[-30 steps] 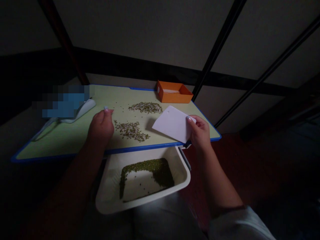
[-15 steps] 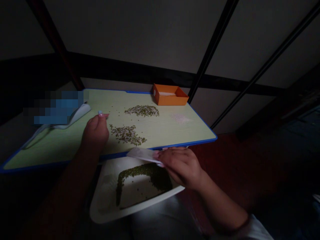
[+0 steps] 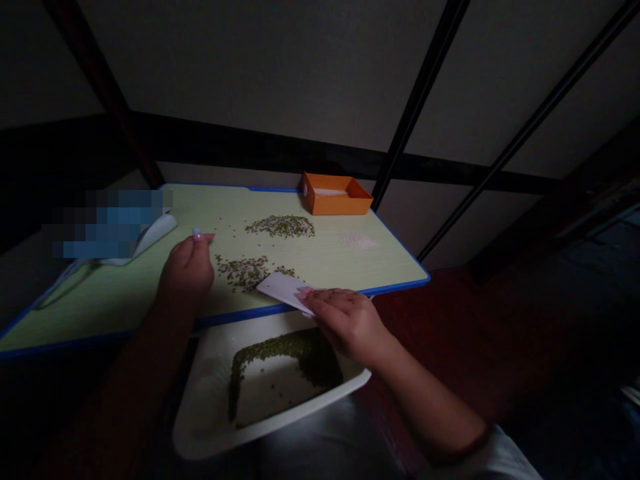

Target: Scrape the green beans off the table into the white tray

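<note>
My right hand (image 3: 353,323) grips a flat white card (image 3: 284,288) by its near end. The card's far edge lies over the near pile of green beans mixed with pale grains (image 3: 243,270), at the front of the table. My left hand (image 3: 187,270) is a closed fist with the thumb on top, left of that pile; whether it holds anything is hidden. Beyond lies a second mixed pile (image 3: 283,226). Below the table edge, a white tray (image 3: 203,407) contains many green beans (image 3: 270,350), heaped mostly along its far and right sides.
An orange box (image 3: 337,205) with pale grains inside stands at the table's back right. A small patch of pale grains (image 3: 359,241) lies in front of it. A pixelated blue item with a white edge (image 3: 157,230) is at the left. The table (image 3: 210,207) has a blue rim.
My right hand has lifted the card from above the tray, up and forward onto the near pile's right part. My left hand keeps its place and its closed shape.
</note>
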`<state>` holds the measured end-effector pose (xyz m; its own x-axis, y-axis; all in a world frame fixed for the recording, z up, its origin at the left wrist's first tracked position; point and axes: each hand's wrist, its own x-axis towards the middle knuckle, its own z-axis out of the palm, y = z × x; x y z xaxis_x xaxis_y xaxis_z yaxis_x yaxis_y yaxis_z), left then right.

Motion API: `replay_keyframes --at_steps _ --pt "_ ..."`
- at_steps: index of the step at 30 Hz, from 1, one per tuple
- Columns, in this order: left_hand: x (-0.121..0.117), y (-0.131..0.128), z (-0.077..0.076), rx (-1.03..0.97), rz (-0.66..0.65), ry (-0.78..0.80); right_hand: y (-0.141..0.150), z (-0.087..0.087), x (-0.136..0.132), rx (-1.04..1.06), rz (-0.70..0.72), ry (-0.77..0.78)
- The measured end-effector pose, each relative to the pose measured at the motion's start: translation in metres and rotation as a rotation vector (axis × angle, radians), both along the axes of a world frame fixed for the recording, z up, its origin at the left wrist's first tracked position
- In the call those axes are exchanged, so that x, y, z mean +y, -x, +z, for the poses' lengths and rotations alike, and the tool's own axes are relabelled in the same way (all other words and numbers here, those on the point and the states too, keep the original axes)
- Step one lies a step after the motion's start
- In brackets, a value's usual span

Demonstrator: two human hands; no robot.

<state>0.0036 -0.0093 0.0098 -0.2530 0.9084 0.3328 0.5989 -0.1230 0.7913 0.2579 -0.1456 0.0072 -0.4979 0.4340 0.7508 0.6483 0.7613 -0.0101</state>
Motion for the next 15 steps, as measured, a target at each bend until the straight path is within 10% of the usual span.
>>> replay_keyframes --at_steps 15 --pt "-0.002 0.000 0.002 -0.030 -0.001 0.001 -0.030 0.000 -0.004 0.207 -0.405 0.101"
